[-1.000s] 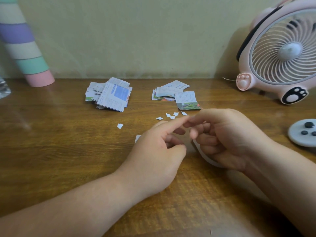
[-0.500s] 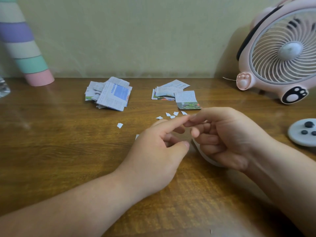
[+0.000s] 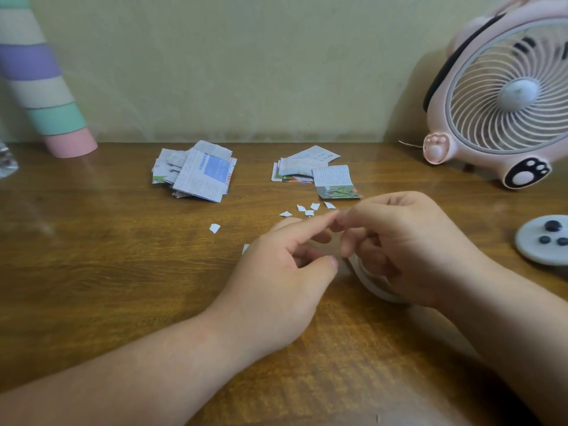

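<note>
My right hand (image 3: 408, 241) curls its fingers round a white tape roll (image 3: 370, 285) that stands on edge on the wooden table (image 3: 92, 272); only the roll's lower rim shows. My left hand (image 3: 282, 278) lies beside it, its straight index finger touching my right hand's fingertips, its thumb stretched toward the roll. Nothing is visibly held in the left hand. Several small white scraps (image 3: 307, 209) lie just beyond the hands, and one more scrap (image 3: 214, 228) lies to the left.
Two piles of folded printed paper pieces lie further back: the left pile (image 3: 196, 173) and the right pile (image 3: 313, 173). A pink fan (image 3: 504, 99) stands at the back right, a grey round disc (image 3: 544, 241) at the right edge, and a striped tube (image 3: 43, 87) at the back left.
Almost nothing: my left thumb has edged slightly right toward the roll, and the fingertips of both hands stay in touch.
</note>
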`<state>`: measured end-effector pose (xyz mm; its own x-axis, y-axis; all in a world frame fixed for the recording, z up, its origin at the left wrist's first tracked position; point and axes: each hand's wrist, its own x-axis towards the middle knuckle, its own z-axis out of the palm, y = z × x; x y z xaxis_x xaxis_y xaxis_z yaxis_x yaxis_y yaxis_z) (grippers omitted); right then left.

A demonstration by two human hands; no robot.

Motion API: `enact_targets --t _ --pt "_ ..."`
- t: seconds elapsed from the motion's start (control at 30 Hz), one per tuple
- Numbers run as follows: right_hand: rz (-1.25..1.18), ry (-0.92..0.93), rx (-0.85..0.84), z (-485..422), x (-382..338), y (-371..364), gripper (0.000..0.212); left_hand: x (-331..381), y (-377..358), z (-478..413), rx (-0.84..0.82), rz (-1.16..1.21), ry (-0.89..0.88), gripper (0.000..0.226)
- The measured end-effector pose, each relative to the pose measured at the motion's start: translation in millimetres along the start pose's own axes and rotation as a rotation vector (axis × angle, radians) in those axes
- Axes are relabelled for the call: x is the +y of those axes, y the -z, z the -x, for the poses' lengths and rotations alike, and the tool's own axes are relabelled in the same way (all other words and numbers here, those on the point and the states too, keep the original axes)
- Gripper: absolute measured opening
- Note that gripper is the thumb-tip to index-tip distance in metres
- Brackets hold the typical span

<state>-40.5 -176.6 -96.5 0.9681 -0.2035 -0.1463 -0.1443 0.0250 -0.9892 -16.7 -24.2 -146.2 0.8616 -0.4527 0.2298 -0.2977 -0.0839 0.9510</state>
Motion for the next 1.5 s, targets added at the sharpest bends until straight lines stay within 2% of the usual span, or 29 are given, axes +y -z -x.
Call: enact_targets --t 0.1,0.4,0.53,0.73,0.83,1.2,1.33,1.5 --pt "0.074 0.056 0.014 0.0 1.6 0.0 0.018 -2.1 0.3 -0.6 0.0 0.001 0.008 0.051" --pt "0.128 0.039 0.034 -1.0 3.8 0.8 0.017 -4.2 -2.4 0.9 -0.019 -0.026 0.008 0.058" --pt "0.145 0.049 0.03 0.3 0.7 2.6 0.017 -2.8 -3.1 1.0 -0.041 -0.026 -0.006 0.055" --pt "0.497 0.167 0.047 3.1 -3.7 4.3 0.03 -2.5 -1.4 0.1 -0.069 -0.038 -0.009 0.042" --pt "0.596 0.207 0.067 4.7 -6.7 4.6 0.033 -1.9 -1.5 -0.2 -0.07 -0.041 -0.011 0.039" --pt "0.506 0.207 0.055 5.6 -4.4 0.1 0.034 -0.4 -1.1 0.2 -0.035 -0.021 0.027 0.04" --pt "0.433 0.213 0.069 2.2 0.5 -2.6 0.031 1.6 0.1 -1.8 -0.006 0.08 0.068 0.034" --pt "0.385 0.283 0.01 1.3 5.0 -3.8 0.017 -2.4 4.1 -5.4 0.028 0.272 0.139 0.037"
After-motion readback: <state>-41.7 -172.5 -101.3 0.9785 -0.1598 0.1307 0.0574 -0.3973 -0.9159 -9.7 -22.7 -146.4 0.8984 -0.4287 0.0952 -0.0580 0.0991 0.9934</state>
